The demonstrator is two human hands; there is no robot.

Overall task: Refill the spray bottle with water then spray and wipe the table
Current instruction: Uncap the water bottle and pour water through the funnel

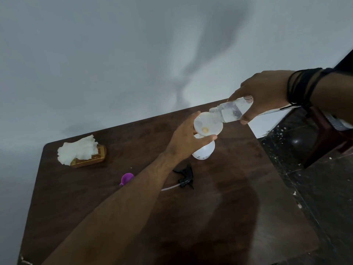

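Caught midway through the refill step. Left hand point(186, 139) curled round the rim of a translucent white plastic funnel point(208, 126), thumb and fingers pinching it steady over the neck of a squat white plastic spray bottle point(203, 152). Bottle upright on the dark brown wooden table point(219, 217), towards the far right edge, sprayer head off. Right hand point(265, 94) wrapped round the body of a small clear plastic water bottle point(232, 109), tipped nearly level, its open mouth resting just over the funnel bowl. Water visible inside the clear bottle; whether any stream was actually running could not be told, and the fill level of the white bottle was hidden behind its opaque wall.

Elsewhere on the table: black plastic trigger sprayer head point(185, 177) with its thin clear dip tube, lying on its side near the bottle; small purple plastic cap-like piece point(127, 178), partly hidden by the left forearm; golden cardboard tissue box point(89, 157) with crumpled white tissues point(77, 149) spilling out, well apart at the far left corner.

Judged from this: pouring in hand, spraying and wiping not yet begun. Next move likely to call for tipping the clear bottle further while holding the funnel level and seated, then setting both aside and screwing the black sprayer head back on, dip tube fed in first. Risk of spillage if the funnel tilted or lifted off the neck.
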